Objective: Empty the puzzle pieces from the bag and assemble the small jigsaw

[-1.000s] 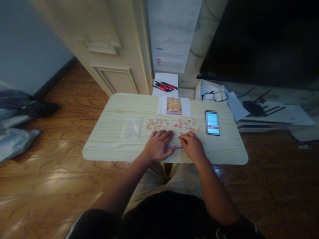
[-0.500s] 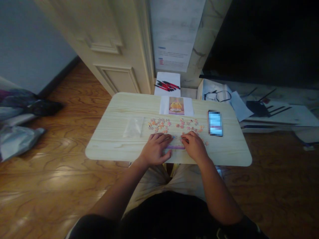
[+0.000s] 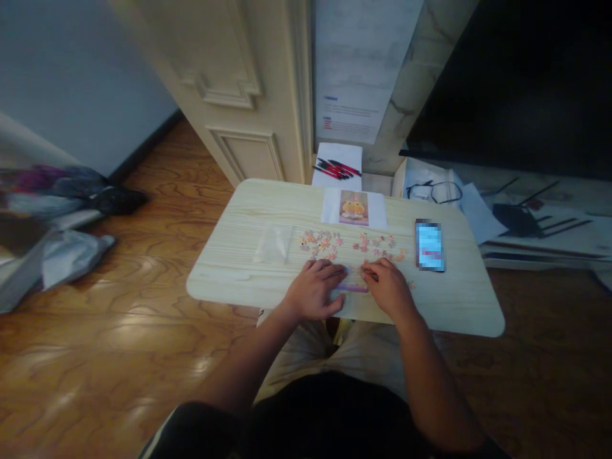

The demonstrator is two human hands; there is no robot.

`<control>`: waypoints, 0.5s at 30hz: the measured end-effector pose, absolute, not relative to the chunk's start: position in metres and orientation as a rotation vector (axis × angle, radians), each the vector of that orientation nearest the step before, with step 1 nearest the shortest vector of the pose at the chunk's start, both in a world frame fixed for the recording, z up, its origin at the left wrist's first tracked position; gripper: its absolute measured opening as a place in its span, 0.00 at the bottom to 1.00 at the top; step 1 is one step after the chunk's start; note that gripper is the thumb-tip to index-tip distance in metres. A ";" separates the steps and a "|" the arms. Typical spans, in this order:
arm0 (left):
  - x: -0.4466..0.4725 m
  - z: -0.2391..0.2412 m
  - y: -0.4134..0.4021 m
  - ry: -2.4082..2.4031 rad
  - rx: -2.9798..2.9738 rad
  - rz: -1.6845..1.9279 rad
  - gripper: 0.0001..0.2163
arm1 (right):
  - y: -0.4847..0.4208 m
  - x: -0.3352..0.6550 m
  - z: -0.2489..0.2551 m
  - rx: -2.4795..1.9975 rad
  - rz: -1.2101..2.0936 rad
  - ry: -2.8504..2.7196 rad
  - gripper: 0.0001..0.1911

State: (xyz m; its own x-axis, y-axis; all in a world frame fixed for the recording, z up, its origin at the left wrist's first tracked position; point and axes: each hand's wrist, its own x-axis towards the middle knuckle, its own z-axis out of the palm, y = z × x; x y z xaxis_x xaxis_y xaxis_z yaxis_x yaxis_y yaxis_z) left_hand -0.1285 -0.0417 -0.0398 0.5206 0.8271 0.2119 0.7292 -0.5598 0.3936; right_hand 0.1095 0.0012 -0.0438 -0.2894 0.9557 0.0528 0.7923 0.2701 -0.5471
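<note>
Both my hands rest on a small light wooden table [image 3: 239, 268] near its front edge. My left hand [image 3: 315, 290] lies flat with fingers stretched, touching the left end of a purple strip of joined puzzle pieces [image 3: 352, 287]. My right hand [image 3: 389, 287] has its fingers curled and pinched at the strip's right end; what they hold is too small to make out. Several loose pink and orange puzzle pieces [image 3: 325, 242] lie scattered just beyond my hands. A reference picture [image 3: 354, 208] of a yellow figure lies at the table's far edge.
A phone [image 3: 429, 245] with a lit screen lies to the right of the pieces. A clear plastic bag [image 3: 273, 243] lies to their left. Red and black pens [image 3: 337, 169] rest on paper beyond the table. Glasses [image 3: 437, 190] and papers sit at the right, bags [image 3: 52, 204] on the floor at left.
My head has turned left, so the table sits further right in view. Both hands stay at the purple strip with only slight finger shifts.
</note>
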 end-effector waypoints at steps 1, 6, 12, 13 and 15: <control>-0.129 -0.040 -0.042 1.311 2.507 0.559 0.26 | 0.001 0.110 -0.044 -1.587 0.601 -2.173 0.10; -0.131 -0.042 -0.044 1.255 2.511 0.641 0.22 | -0.002 0.114 -0.041 -1.570 0.591 -2.150 0.12; -0.133 -0.045 -0.045 1.264 2.496 0.722 0.18 | -0.003 0.115 -0.041 -1.554 0.584 -2.138 0.12; -0.133 -0.045 -0.045 1.275 2.497 0.716 0.18 | -0.004 0.115 -0.041 -1.555 0.584 -2.134 0.12; -0.132 -0.045 -0.045 1.294 2.496 0.694 0.17 | -0.005 0.115 -0.041 -1.557 0.584 -2.124 0.12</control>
